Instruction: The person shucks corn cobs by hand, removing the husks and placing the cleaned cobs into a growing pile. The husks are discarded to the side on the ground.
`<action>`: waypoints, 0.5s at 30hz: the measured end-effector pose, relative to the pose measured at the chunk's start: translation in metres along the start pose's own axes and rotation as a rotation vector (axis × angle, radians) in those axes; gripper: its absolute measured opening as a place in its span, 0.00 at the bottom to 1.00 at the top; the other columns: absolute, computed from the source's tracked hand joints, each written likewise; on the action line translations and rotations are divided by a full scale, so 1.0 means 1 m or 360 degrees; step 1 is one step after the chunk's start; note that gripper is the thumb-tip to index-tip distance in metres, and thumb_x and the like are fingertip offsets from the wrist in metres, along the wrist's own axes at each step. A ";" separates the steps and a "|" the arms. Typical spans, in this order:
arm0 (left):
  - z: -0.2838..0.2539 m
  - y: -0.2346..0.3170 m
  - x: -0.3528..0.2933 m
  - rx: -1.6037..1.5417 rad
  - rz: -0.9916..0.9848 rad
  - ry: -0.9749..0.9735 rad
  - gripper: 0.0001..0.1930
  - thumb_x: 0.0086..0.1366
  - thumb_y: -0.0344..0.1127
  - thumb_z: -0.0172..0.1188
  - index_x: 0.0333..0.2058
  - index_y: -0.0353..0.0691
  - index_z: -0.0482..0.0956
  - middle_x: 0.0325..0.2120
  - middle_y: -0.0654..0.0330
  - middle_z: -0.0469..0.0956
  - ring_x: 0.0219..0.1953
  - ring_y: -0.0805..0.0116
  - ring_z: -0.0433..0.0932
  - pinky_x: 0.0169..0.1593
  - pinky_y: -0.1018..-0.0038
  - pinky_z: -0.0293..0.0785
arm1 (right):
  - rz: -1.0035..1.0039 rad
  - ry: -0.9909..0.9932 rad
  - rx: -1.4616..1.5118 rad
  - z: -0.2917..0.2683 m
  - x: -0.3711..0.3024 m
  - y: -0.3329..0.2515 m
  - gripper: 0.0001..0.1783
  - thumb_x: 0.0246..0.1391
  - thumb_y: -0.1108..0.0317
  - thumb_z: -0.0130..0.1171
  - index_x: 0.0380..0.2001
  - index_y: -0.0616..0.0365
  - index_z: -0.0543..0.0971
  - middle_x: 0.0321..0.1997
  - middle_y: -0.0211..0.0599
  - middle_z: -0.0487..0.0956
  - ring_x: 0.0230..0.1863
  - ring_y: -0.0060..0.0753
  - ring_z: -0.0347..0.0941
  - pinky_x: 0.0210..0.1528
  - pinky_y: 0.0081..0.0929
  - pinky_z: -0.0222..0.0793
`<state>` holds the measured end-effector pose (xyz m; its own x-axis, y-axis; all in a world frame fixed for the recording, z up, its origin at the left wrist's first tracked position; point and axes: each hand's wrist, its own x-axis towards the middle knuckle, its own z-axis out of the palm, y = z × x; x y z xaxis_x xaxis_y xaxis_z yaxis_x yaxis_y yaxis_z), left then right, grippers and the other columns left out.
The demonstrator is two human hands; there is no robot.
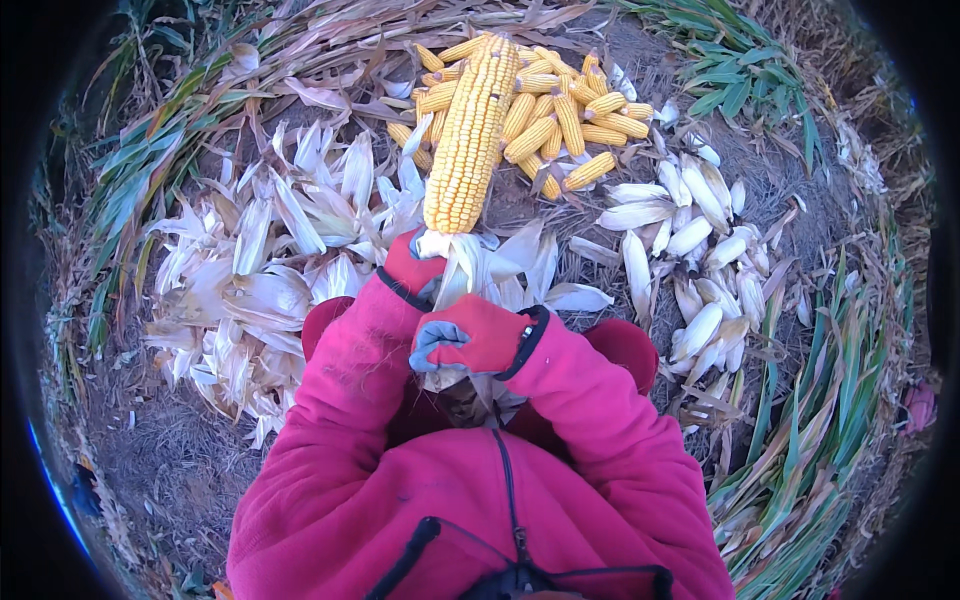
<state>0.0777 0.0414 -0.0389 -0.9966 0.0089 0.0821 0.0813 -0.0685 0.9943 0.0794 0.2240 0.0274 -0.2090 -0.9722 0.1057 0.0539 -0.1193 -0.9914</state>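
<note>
A large bare ear of corn [470, 140] points away from me, its yellow kernels showing along the length that is in view. My left hand [412, 265], in a red and grey glove, is closed around the base of the ear, where pale husk is peeled back. Nearer to me, my right hand [468, 335] is gloved too and closed in a fist on the peeled husk [462, 275]. A bit of husk shows below this fist; the fingertips of my left hand are mostly hidden.
Beyond the ear lies a pile of husked corn [560, 115]. Loose dry husks [270, 270] are heaped on the left. Unhusked ears [705, 260] lie in a pile on the right. Cut corn stalks [820, 430] ring the bare soil [160, 480].
</note>
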 end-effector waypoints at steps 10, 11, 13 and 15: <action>0.036 0.035 -0.009 0.1189 0.0343 0.0346 0.22 0.43 0.33 0.66 0.41 0.42 0.75 0.34 0.56 0.78 0.37 0.61 0.78 0.40 0.69 0.73 | -0.1280 0.1438 0.1269 -0.101 -0.081 -0.034 0.37 0.54 0.42 0.46 0.56 0.61 0.61 0.57 0.51 0.65 0.56 0.47 0.64 0.58 0.47 0.61; 0.037 0.039 -0.009 0.1392 0.0310 0.0276 0.22 0.42 0.33 0.66 0.40 0.43 0.76 0.33 0.55 0.78 0.36 0.59 0.78 0.40 0.68 0.73 | -0.1216 0.1487 0.1161 -0.097 -0.076 -0.031 0.36 0.54 0.43 0.47 0.56 0.60 0.61 0.56 0.50 0.66 0.56 0.46 0.64 0.58 0.48 0.59; 0.041 0.030 -0.009 0.1702 0.0401 0.0170 0.22 0.40 0.38 0.66 0.38 0.45 0.75 0.29 0.55 0.77 0.33 0.52 0.76 0.38 0.63 0.72 | -0.1064 0.1661 0.0874 -0.088 -0.062 -0.018 0.39 0.51 0.41 0.51 0.55 0.61 0.60 0.52 0.48 0.69 0.57 0.46 0.62 0.59 0.51 0.56; 0.058 0.025 -0.013 0.1909 0.0323 -0.0056 0.22 0.41 0.41 0.65 0.39 0.46 0.75 0.29 0.56 0.77 0.33 0.52 0.76 0.38 0.63 0.71 | -0.0973 0.2026 0.0438 -0.074 -0.033 -0.014 0.31 0.50 0.51 0.56 0.51 0.60 0.64 0.44 0.43 0.72 0.46 0.39 0.70 0.48 0.40 0.68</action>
<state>0.0937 0.0969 -0.0109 -0.9647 0.1335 0.2269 0.2161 0.8938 0.3930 0.0128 0.2727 0.0325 -0.9742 0.0647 0.2161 -0.2087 -0.6216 -0.7550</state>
